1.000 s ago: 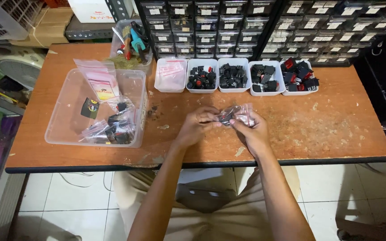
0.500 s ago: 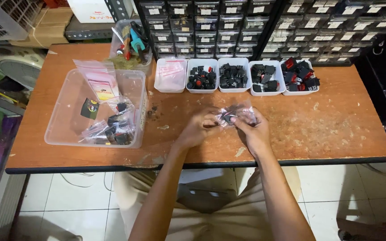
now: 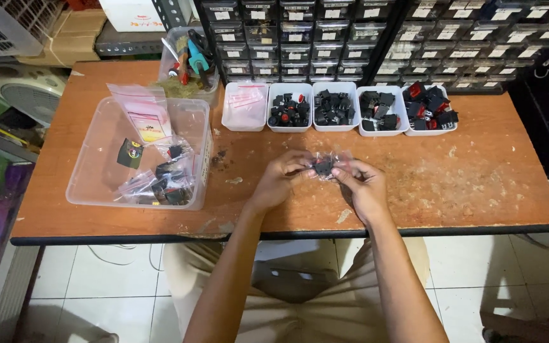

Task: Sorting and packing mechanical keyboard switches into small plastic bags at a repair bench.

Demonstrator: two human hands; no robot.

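Small clear plastic zip bag of black switch parts [image 3: 325,166]: held just above the worn orange-brown wooden tabletop [image 3: 478,184], between both hands, in front of the row of five small white plastic trays [image 3: 338,108].

Risk: the thin, slippery film could slide out of the fingertips, or its mouth could gape, and small black parts would scatter over the table or roll off the near edge to the tiled floor. Parts could also land in the wrong tray, since the trays stand side by side.

Left hand [image 3: 277,181]: fingers curled, pinching the bag's left side.

Right hand [image 3: 363,184]: fingers curled, pinching the bag's right side.

Large clear plastic tub of further bagged parts [image 3: 96,171]: well to the left, untouched.
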